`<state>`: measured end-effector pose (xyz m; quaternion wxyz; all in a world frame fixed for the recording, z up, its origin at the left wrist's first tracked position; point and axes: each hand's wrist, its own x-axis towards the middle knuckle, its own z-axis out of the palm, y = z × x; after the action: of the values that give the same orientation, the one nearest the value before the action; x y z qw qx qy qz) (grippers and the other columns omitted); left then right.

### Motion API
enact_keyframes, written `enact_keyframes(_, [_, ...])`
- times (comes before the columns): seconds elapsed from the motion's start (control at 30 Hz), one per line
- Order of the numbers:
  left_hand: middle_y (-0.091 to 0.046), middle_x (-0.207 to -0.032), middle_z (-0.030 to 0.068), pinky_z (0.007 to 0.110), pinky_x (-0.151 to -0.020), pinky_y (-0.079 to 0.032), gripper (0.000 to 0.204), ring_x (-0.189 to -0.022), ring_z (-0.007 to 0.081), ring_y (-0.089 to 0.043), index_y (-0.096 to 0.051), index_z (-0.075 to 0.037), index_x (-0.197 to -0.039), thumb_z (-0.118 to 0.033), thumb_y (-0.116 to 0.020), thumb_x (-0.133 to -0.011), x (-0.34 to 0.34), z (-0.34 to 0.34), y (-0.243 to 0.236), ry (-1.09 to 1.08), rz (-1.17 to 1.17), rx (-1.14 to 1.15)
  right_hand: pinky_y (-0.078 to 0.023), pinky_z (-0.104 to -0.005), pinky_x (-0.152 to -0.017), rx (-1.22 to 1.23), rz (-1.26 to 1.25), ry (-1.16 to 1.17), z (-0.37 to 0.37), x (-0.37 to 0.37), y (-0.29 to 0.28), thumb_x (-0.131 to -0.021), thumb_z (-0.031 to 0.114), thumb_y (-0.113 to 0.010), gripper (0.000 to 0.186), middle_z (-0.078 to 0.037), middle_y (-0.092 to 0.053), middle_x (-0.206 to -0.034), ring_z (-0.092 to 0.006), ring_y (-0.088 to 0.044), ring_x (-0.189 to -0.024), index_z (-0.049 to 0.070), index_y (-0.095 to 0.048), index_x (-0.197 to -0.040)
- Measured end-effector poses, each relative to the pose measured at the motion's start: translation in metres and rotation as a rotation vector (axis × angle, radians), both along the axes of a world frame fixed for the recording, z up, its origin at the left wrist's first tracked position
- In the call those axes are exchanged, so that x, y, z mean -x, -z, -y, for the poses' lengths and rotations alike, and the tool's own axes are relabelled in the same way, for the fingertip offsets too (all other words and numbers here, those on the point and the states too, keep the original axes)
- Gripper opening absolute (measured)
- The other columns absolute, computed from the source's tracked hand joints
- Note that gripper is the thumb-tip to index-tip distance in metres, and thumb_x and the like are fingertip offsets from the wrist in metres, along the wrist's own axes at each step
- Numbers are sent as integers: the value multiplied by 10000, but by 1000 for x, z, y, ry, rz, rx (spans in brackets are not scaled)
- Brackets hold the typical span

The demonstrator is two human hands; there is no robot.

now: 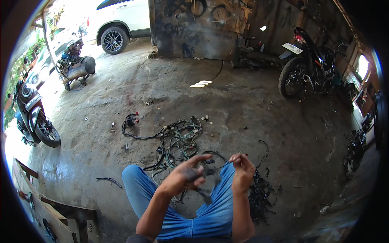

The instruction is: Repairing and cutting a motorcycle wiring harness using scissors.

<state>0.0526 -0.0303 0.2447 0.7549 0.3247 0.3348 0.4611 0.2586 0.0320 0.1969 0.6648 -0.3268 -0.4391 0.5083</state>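
My left hand [185,177] is in front of my knees, its index finger stretched to the right and the other fingers apart. A dark patch shows on its palm side; whether it is grime or a thing I cannot tell. To the right, above my right knee, my right hand [242,172] is closed in a pinch with the fingertips up. What lies between those fingertips is too small to name. Just beyond my hands, a tangled wiring harness [178,137] spreads over the floor, with black, green and white wires and several connectors, partly hidden by my hands and knees.
Black scraps [262,196] lie beside my right leg, and a short dark strip [108,181] on the left. A wooden bench [48,206] stands near left. Around the floor are a scooter [36,117], an air compressor [77,69], a motorcycle [312,65] and a white car [121,22].
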Motion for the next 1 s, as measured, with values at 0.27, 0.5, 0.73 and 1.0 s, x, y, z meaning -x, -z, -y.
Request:
enact_keyframes(0.27, [-575, -741, -16, 279, -648, -452, 372, -707, 77, -523, -604, -17, -1286, -301, -544, -1053, 11, -11, 25, -1, -914, -232, -526, -339, -955, -190, 198, -87, -9, 7, -34, -934, -34, -635, 53, -78, -667, -854, -165, -660, -808, -54, -679, -914])
enact_keyframes(0.5, [-370, -675, -77, 208, -507, -245, 233, -570, 19, -297, -559, -91, -936, -295, -573, -1048, 13, -20, 29, -69, -21, 150, -571, -370, -884, -209, 250, -133, 36, 14, -60, -938, -19, -644, 45, -86, -678, -827, -184, -687, -797, -43, -661, -904])
enact_keyframes(0.73, [-342, -679, -84, 207, -495, -239, 175, -563, 21, -293, -619, -50, -1042, -223, -598, -1026, 3, -17, 35, -360, 35, 13, -537, -309, -741, -74, 401, -211, 36, 14, -55, -916, 5, -686, 189, -86, -691, -832, -166, -683, -785, -41, -693, -1099])
enact_keyframes(1.0, [-319, -657, -97, 212, -498, -229, 128, -548, 34, -271, -612, -96, -979, -215, -603, -1023, 0, -2, 19, -503, 383, 46, -543, -274, -690, -244, 441, -175, 25, 8, -23, -852, -109, -656, 213, -86, -711, -865, -129, -662, -759, 4, -735, -1015])
